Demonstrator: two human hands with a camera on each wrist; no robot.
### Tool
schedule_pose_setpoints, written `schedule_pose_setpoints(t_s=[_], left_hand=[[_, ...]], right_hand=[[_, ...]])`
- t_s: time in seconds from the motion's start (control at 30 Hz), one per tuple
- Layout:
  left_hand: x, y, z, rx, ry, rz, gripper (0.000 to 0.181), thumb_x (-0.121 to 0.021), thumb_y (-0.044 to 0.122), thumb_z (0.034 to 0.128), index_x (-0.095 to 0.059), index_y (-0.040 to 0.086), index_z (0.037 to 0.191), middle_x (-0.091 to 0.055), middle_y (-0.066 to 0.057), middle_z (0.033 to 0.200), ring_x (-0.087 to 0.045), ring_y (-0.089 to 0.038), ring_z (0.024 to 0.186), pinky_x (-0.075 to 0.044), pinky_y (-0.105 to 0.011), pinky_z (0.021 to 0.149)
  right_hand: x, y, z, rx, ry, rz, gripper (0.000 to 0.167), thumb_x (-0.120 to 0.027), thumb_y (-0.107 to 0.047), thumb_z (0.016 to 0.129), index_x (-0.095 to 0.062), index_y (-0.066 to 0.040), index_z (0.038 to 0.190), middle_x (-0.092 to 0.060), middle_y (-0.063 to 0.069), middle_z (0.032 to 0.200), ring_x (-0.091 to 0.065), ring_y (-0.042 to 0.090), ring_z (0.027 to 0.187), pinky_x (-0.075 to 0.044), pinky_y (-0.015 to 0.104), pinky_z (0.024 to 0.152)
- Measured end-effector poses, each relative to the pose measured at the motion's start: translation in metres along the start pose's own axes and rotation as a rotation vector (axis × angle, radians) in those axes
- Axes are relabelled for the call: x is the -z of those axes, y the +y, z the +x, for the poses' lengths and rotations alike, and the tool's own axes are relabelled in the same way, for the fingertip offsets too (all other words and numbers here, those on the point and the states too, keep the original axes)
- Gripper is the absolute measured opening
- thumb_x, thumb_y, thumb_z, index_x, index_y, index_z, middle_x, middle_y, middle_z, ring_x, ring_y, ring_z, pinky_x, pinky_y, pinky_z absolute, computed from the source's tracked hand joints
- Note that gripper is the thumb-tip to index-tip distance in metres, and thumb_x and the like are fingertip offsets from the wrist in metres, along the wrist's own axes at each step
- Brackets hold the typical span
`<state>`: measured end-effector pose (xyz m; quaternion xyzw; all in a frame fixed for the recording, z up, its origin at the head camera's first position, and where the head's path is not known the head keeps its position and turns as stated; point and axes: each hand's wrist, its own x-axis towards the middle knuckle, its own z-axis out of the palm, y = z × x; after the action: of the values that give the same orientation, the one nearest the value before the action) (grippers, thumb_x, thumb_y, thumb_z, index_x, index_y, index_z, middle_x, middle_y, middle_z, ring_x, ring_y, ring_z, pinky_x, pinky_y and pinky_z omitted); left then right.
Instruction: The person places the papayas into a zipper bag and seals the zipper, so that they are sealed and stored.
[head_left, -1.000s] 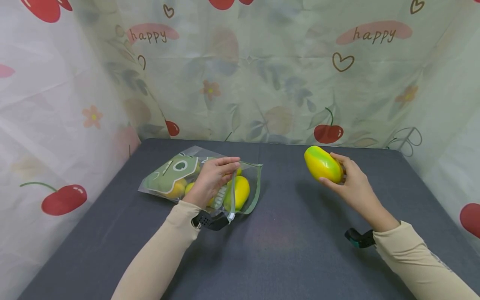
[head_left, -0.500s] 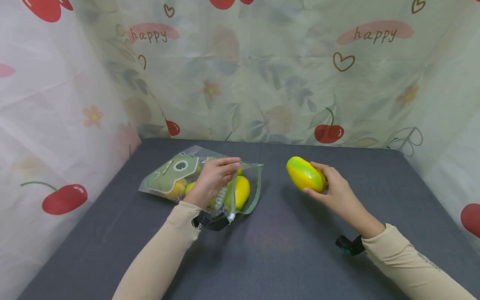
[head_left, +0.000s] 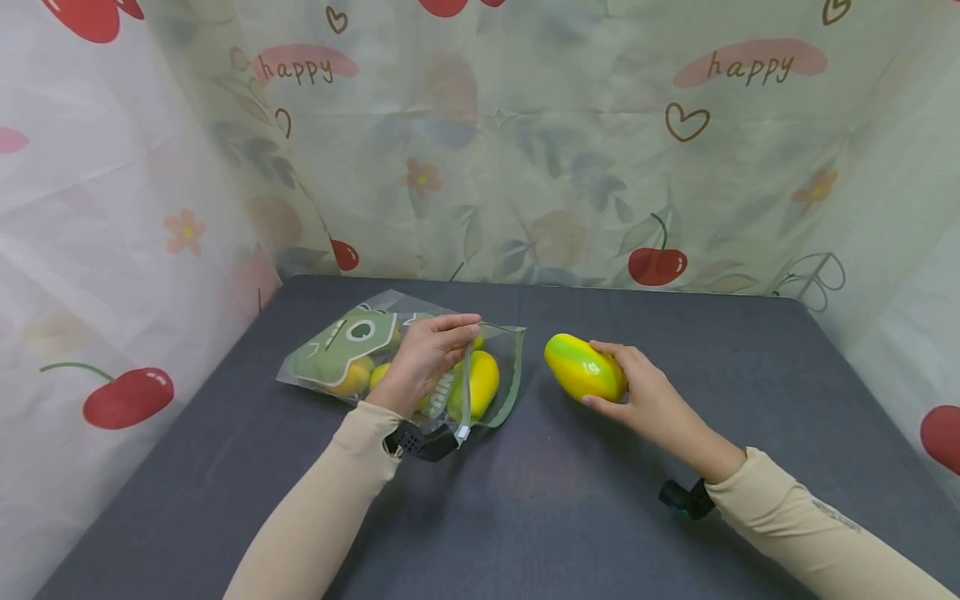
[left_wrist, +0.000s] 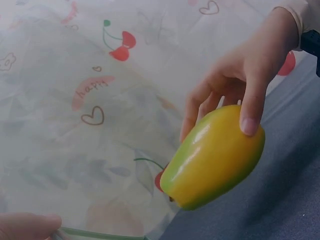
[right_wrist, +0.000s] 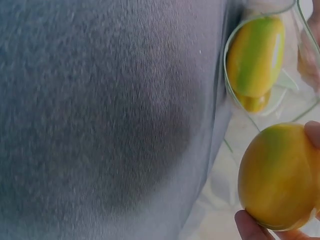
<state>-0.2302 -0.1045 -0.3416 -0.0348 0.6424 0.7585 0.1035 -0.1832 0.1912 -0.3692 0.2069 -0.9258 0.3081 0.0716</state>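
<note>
In the head view my right hand (head_left: pixel 648 400) grips a glossy yellow-green papaya (head_left: pixel 585 367), holding it above the table to the right of a clear zip bag (head_left: pixel 513 383). The thumb lies on the near side of the papaya and the fingers reach around its far side. My left hand (head_left: pixel 427 358) pinches the upper rim of the bag's mouth, which gapes toward the right. Inside the bag lie another papaya (head_left: pixel 480 385), close to the mouth, and several yellow fruits (head_left: pixel 352 379) partly covered by the green cartoon print. The left wrist view shows the held papaya (left_wrist: pixel 215 157) tapering to a small stem.
A dark grey cloth covers the table (head_left: pixel 562 517). Printed curtains (head_left: pixel 495 167) enclose the back and both sides. A white zip slider (head_left: pixel 462 432) sits at the bag's near corner. A thin wire loop (head_left: pixel 817 279) hangs near the back right corner.
My right hand has carried the papaya left and toward me, closer to the bag's mouth. The left hand and the bag have stayed in place.
</note>
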Motion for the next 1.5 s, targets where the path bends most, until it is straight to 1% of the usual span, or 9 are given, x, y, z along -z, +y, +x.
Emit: schedule_pose_setpoints(t_s=[0.23, 0.47, 0.7, 0.9, 1.0, 1.07, 1.2, 1.37, 1.5], left_hand=[[0.000, 0.001, -0.001, -0.001, -0.002, 0.000, 0.030, -0.067, 0.012, 0.0915, -0.066, 0.005, 0.121, -0.064, -0.001, 0.102, -0.061, -0.015, 0.087, -0.052, -0.020, 0.074], [0.000, 0.001, 0.000, 0.002, 0.007, 0.009, 0.029, -0.068, 0.013, 0.0910, -0.067, 0.006, 0.119, -0.065, 0.000, 0.097, -0.059, -0.013, 0.081, -0.052, -0.020, 0.072], [-0.001, 0.001, 0.001, 0.008, 0.009, 0.018, 0.036, -0.067, 0.012, 0.0914, -0.063, 0.003, 0.126, -0.065, -0.001, 0.100, -0.060, -0.014, 0.084, -0.052, -0.019, 0.072], [-0.001, 0.001, 0.001, 0.011, 0.015, 0.028, 0.037, -0.068, 0.013, 0.0910, -0.063, 0.003, 0.126, -0.064, -0.001, 0.102, -0.060, -0.015, 0.086, -0.052, -0.019, 0.074], [0.000, 0.000, 0.001, 0.012, 0.017, 0.026, 0.034, -0.068, 0.014, 0.0910, -0.065, 0.005, 0.123, -0.065, -0.002, 0.103, -0.060, -0.016, 0.087, -0.052, -0.020, 0.074], [0.000, 0.000, 0.001, 0.014, 0.017, 0.020, 0.031, -0.068, 0.013, 0.0911, -0.067, 0.006, 0.121, -0.064, -0.002, 0.104, -0.060, -0.014, 0.086, -0.052, -0.019, 0.074], [-0.001, 0.000, 0.001, 0.009, 0.012, 0.017, 0.032, -0.067, 0.013, 0.0918, -0.065, 0.005, 0.123, -0.064, -0.002, 0.106, -0.060, -0.018, 0.093, -0.052, -0.020, 0.075], [-0.002, 0.000, 0.000, 0.006, 0.027, 0.026, 0.032, -0.067, 0.013, 0.0916, -0.066, 0.005, 0.123, -0.064, -0.002, 0.106, -0.061, -0.018, 0.092, -0.052, -0.020, 0.076], [-0.002, 0.000, 0.002, 0.006, 0.037, 0.034, 0.033, -0.067, 0.012, 0.0915, -0.066, 0.005, 0.123, -0.064, -0.002, 0.111, -0.060, -0.019, 0.098, -0.052, -0.019, 0.075]], right_hand=[[-0.011, -0.004, 0.002, 0.007, -0.041, 0.017, 0.071, -0.079, -0.025, 0.082, -0.044, -0.006, 0.141, -0.051, 0.016, 0.133, -0.052, 0.030, 0.111, -0.049, 0.047, 0.092], [-0.021, -0.009, 0.003, 0.021, -0.085, 0.019, 0.070, -0.079, -0.027, 0.082, -0.045, -0.008, 0.140, -0.053, 0.013, 0.130, -0.053, 0.025, 0.105, -0.049, 0.042, 0.088], [-0.030, -0.015, 0.003, 0.027, -0.148, 0.019, 0.068, -0.078, -0.030, 0.083, -0.046, -0.011, 0.140, -0.053, 0.010, 0.129, -0.053, 0.021, 0.103, -0.049, 0.040, 0.087], [-0.035, -0.019, 0.005, 0.022, -0.191, 0.016, 0.068, -0.077, -0.031, 0.084, -0.045, -0.013, 0.140, -0.052, 0.008, 0.129, -0.053, 0.020, 0.104, -0.048, 0.040, 0.090], [-0.037, -0.023, 0.006, 0.010, -0.197, 0.017, 0.068, -0.077, -0.032, 0.083, -0.045, -0.013, 0.140, -0.052, 0.007, 0.130, -0.053, 0.019, 0.105, -0.048, 0.040, 0.092], [-0.039, -0.024, 0.007, 0.018, -0.191, 0.021, 0.068, -0.077, -0.032, 0.083, -0.045, -0.013, 0.140, -0.052, 0.007, 0.130, -0.053, 0.019, 0.104, -0.048, 0.040, 0.092], [-0.044, -0.027, 0.008, 0.018, -0.196, 0.015, 0.068, -0.077, -0.034, 0.083, -0.046, -0.013, 0.140, -0.053, 0.006, 0.130, -0.054, 0.019, 0.104, -0.048, 0.040, 0.091], [-0.048, -0.031, 0.011, 0.001, -0.213, 0.002, 0.069, -0.076, -0.038, 0.083, -0.046, -0.014, 0.140, -0.054, 0.005, 0.131, -0.055, 0.018, 0.102, -0.048, 0.039, 0.090], [-0.051, -0.032, 0.015, -0.028, -0.218, 0.041, 0.068, -0.077, -0.039, 0.082, -0.048, -0.014, 0.138, -0.057, 0.002, 0.126, -0.055, 0.016, 0.096, -0.048, 0.036, 0.086]])
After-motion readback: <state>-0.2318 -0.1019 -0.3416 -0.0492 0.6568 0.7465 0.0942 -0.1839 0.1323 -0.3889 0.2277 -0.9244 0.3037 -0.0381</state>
